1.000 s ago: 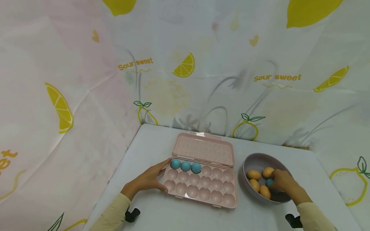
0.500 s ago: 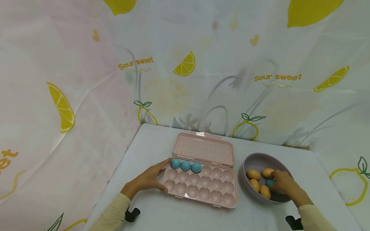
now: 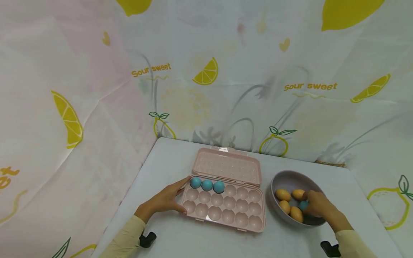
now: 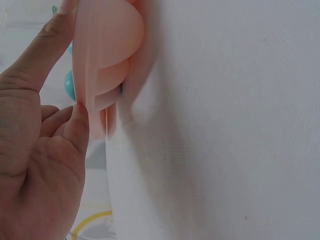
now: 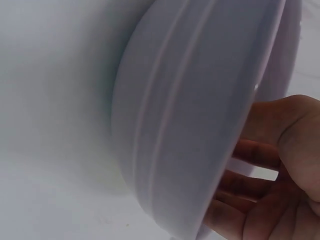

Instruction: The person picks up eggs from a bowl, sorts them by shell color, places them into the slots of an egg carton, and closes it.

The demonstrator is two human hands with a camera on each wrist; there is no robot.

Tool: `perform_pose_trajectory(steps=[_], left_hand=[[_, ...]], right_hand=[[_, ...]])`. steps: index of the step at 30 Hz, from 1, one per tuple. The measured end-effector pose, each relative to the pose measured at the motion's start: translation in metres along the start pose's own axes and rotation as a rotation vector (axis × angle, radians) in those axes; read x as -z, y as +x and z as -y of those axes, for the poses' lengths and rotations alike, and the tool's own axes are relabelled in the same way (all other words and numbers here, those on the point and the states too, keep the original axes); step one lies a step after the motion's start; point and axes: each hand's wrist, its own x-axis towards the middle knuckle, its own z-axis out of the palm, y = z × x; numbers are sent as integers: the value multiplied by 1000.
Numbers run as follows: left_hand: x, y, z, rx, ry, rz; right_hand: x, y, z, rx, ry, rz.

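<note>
My left hand (image 3: 166, 199) grips the left end of an open pink egg carton (image 3: 215, 214), thumb at the near corner and fingers at the far one. The left wrist view shows the thumb and little finger against the carton's rim (image 4: 86, 75). Three blue eggs (image 3: 207, 185) stand in the back row. At the right, my right hand (image 3: 319, 206) reaches into a grey bowl (image 3: 284, 177) and holds a blue egg (image 3: 303, 205) there. Around it lie several orange eggs (image 3: 283, 195). In the right wrist view the bowl's wall (image 5: 185, 115) hides the fingertips.
Both things stand on a white table (image 3: 171, 157), the bowl close to the right of the carton. The carton's lid (image 3: 227, 166) lies folded back behind it. A printed cloth backdrop (image 3: 226, 107) rises behind the table and at its sides.
My right hand has shifted slightly right and nearer inside the bowl, and the blue egg at its fingers has moved with it. The left hand and the carton have stayed in place.
</note>
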Motion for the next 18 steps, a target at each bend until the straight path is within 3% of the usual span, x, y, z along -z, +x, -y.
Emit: perform_pose_trajectory(steps=[11, 18], left_hand=[[1, -1, -4, 1, 16, -3], [0, -1, -4, 4, 7, 2]], right_hand=[[15, 1, 10, 23, 36, -40], [16, 4, 22, 86, 76, -110]])
